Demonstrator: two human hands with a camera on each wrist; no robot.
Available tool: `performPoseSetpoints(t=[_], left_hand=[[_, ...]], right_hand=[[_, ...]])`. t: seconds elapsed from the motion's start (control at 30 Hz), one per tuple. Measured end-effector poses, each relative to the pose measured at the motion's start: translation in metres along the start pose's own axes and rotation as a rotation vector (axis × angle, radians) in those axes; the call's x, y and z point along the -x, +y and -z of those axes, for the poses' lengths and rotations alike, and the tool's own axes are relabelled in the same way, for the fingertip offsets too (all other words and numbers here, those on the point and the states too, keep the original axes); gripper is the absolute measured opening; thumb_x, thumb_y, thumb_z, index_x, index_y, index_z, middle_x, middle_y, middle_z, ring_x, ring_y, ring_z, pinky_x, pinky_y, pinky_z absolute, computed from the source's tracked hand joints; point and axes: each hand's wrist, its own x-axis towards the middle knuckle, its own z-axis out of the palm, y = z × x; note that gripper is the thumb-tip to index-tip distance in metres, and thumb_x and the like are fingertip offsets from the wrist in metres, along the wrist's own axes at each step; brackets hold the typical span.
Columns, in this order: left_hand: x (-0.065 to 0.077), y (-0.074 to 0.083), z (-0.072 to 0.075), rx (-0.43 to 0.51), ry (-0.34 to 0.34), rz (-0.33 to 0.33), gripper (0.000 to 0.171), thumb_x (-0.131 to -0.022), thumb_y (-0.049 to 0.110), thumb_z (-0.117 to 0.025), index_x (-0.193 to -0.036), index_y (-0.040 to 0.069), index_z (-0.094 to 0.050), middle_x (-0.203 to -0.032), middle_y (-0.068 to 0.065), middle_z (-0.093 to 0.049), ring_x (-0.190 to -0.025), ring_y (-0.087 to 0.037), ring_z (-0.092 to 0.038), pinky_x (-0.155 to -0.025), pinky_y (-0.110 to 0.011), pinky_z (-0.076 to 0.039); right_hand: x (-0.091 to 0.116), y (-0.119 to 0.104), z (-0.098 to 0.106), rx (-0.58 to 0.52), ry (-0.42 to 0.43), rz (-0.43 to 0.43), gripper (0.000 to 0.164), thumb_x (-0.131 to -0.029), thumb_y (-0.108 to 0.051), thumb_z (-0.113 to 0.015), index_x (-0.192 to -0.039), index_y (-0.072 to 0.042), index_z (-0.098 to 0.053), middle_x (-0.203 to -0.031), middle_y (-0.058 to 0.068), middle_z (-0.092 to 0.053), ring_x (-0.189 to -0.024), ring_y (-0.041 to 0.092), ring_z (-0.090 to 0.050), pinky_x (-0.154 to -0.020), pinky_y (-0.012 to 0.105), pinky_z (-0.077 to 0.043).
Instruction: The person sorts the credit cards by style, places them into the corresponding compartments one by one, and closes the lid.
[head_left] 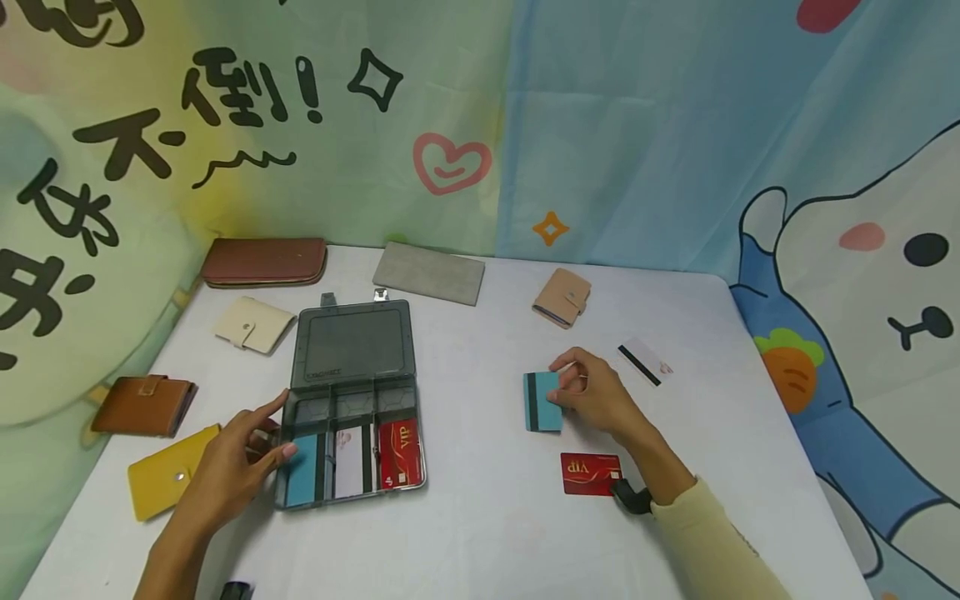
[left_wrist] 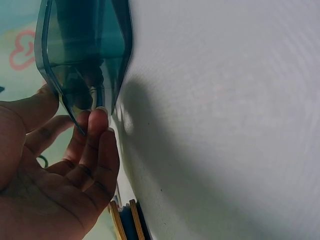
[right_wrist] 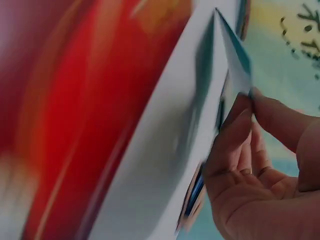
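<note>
My right hand [head_left: 596, 392] pinches a light-blue card with a dark stripe [head_left: 542, 402] between thumb and fingers. In the right wrist view the card [right_wrist: 236, 52] is tilted up, one edge on or near the table. A red VIP card [head_left: 588, 473] lies by the right wrist, and a white card with a black stripe [head_left: 645, 361] lies farther back. My left hand [head_left: 236, 458] grips the left side of a grey see-through box [head_left: 356, 493], whose lid [head_left: 352, 342] is open. Its front compartments hold a blue card [head_left: 302, 471], a white card [head_left: 349, 462] and a red card [head_left: 400, 454].
Around the box lie a yellow wallet [head_left: 161, 479], a brown wallet [head_left: 142, 407], a cream wallet [head_left: 253, 323], a long maroon wallet [head_left: 264, 262] and a grey wallet [head_left: 430, 273]. A tan card holder [head_left: 562, 297] lies at the back right. A printed curtain [head_left: 637, 142] hangs behind the white table [head_left: 480, 533].
</note>
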Motion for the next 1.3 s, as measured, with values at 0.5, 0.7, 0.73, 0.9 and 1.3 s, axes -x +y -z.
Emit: performPoseSetpoints(t=[0.5,0.7,0.73,0.9,1.3], left_hand=[[0.003,-0.001,0.001,-0.008,0.003,0.011,0.079,-0.090,0.015,-0.074,-0.157,0.023,-0.032,-0.116,-0.017,-0.056,-0.086,-0.022,-0.057,-0.076,-0.038,-0.055],[0.003,-0.001,0.000,-0.010,0.009,0.010,0.080,-0.090,0.014,-0.074,-0.157,0.023,-0.033,-0.116,-0.016,-0.056,-0.086,-0.022,-0.057,-0.075,-0.037,-0.054],[0.002,-0.001,0.000,-0.006,0.008,0.008,0.079,-0.090,0.014,-0.074,-0.157,0.023,-0.033,-0.116,-0.016,-0.056,-0.086,-0.022,-0.057,-0.075,-0.036,-0.055],[0.000,-0.002,0.000,0.001,0.000,0.004,0.079,-0.090,0.018,-0.074,-0.157,0.024,-0.033,-0.115,-0.016,-0.056,-0.087,-0.021,-0.058,-0.072,-0.029,-0.053],[0.000,-0.003,0.002,-0.012,0.007,-0.030,0.075,-0.092,0.016,-0.072,-0.157,0.020,-0.034,-0.113,-0.016,-0.057,-0.086,-0.021,-0.060,-0.068,-0.026,-0.051]], right_hand=[[-0.007,-0.101,-0.108,-0.438,-0.377,0.143,0.030,-0.088,-0.007,-0.076,-0.115,-0.007,-0.064,-0.092,0.015,-0.065,-0.069,0.030,-0.069,-0.063,0.034,-0.060],[-0.010,-0.132,-0.155,-0.419,-0.442,0.169,0.028,-0.088,-0.004,-0.075,-0.113,-0.006,-0.064,-0.087,0.010,-0.068,-0.061,0.020,-0.069,-0.059,0.040,-0.060],[-0.010,-0.136,-0.161,-0.404,-0.444,0.168,0.027,-0.088,-0.005,-0.075,-0.113,-0.006,-0.064,-0.087,0.008,-0.069,-0.060,0.019,-0.069,-0.059,0.042,-0.061],[-0.011,-0.153,-0.193,-0.386,-0.443,0.152,0.026,-0.087,-0.003,-0.075,-0.111,-0.007,-0.066,-0.084,0.004,-0.069,-0.057,0.019,-0.069,-0.059,0.046,-0.061],[-0.014,-0.172,-0.223,-0.209,-0.347,0.188,0.031,-0.083,-0.015,-0.081,-0.111,-0.017,-0.070,-0.078,-0.008,-0.068,-0.056,0.014,-0.070,-0.052,0.033,-0.059]])
